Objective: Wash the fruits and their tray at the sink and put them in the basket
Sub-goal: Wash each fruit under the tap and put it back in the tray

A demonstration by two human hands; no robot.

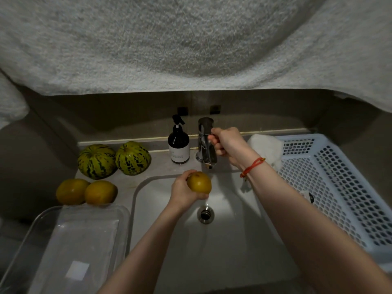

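My left hand holds a yellow round fruit over the white sink, just below the chrome faucet. My right hand, with a red string on the wrist, grips the faucet handle. Two more yellow fruits and two green striped melons rest on the counter to the sink's left. A clear plastic tray stands at the front left. The white perforated basket stands to the sink's right.
A dark soap pump bottle stands left of the faucet. A white cloth lies between faucet and basket. A grey towel hangs overhead across the top of the view. The drain sits mid-sink.
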